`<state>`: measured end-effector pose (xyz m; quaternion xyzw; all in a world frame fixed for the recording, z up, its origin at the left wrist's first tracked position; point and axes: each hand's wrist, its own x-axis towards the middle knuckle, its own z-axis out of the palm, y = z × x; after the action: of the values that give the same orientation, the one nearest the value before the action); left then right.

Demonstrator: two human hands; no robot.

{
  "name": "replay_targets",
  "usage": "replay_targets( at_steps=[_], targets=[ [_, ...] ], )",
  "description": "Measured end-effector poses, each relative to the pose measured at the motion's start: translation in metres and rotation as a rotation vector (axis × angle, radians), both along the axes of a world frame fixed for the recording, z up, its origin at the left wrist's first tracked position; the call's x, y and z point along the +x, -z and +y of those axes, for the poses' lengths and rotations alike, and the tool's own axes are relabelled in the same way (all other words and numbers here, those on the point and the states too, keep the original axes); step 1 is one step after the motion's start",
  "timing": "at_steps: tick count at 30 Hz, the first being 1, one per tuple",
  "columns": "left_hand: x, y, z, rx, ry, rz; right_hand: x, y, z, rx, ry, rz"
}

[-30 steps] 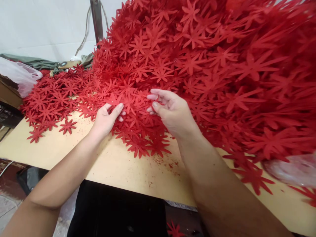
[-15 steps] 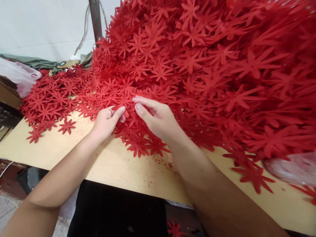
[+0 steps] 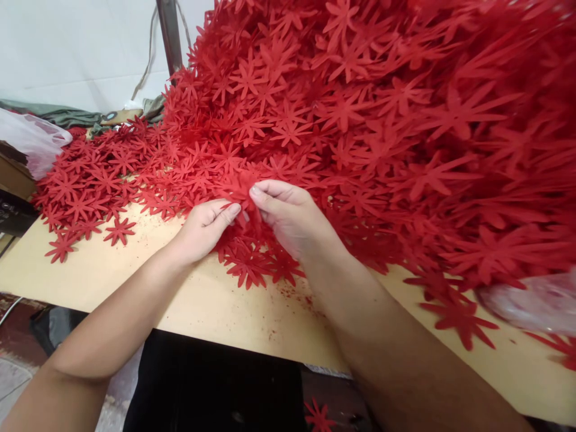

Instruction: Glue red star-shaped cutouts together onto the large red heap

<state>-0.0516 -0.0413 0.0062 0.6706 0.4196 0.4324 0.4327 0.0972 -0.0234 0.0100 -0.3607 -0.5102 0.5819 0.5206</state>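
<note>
Between my hands is a red flower-shaped cutout [image 3: 238,187] with long narrow petals; I cannot tell whether it is one layer or several. My left hand [image 3: 207,225] pinches its near edge between thumb and fingers. With thumb and index fingertip together, my right hand [image 3: 290,213] grips the cutout's right side. Both hands are just in front of a big heap of matching red cutouts [image 3: 351,114], whose lower edge lies directly behind and beneath them. Some cutouts [image 3: 247,267] lie on the table below my fingers.
A smaller pile of darker red cutouts [image 3: 90,186] lies to the left on the pale wooden table [image 3: 130,282]. A white plastic bag [image 3: 38,141] stands at far left, clear plastic [image 3: 535,300] at right. One cutout [image 3: 318,415] is below the table edge.
My right hand has closed from parted fingertips to a pinch on the cutout. My left hand has shifted slightly right, bringing the hands closer together.
</note>
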Motion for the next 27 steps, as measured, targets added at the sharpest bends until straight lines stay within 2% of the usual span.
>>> replay_targets(
  at_steps=[6,11,14,16,18,20,22,24,27],
  targets=[
    [-0.001,0.004,0.003,-0.029,-0.068,-0.12,0.006,0.005,0.006,0.034,0.088,-0.046],
    [-0.005,-0.001,0.006,-0.023,-0.178,-0.135,0.025,0.014,0.023,0.094,0.343,-0.042],
    [-0.006,-0.002,0.006,-0.04,-0.215,-0.153,0.028,0.013,0.024,0.194,0.449,-0.095],
    [-0.005,-0.001,0.005,-0.055,-0.218,-0.163,0.022,0.008,0.017,0.29,0.418,-0.191],
    [-0.003,0.002,0.003,-0.064,-0.221,-0.185,0.013,0.003,0.007,0.357,0.326,-0.308],
    [-0.001,0.004,0.001,-0.072,-0.238,-0.197,0.003,0.001,-0.004,0.396,0.254,-0.397],
    [0.001,0.006,-0.001,-0.06,-0.25,-0.176,-0.004,0.001,-0.009,0.409,0.242,-0.451],
    [0.001,0.007,-0.001,-0.021,-0.229,-0.115,-0.008,0.004,-0.01,0.369,0.24,-0.46],
    [0.001,0.005,0.0,0.046,-0.177,-0.017,-0.008,0.005,-0.006,0.198,0.153,-0.335]
  ],
)
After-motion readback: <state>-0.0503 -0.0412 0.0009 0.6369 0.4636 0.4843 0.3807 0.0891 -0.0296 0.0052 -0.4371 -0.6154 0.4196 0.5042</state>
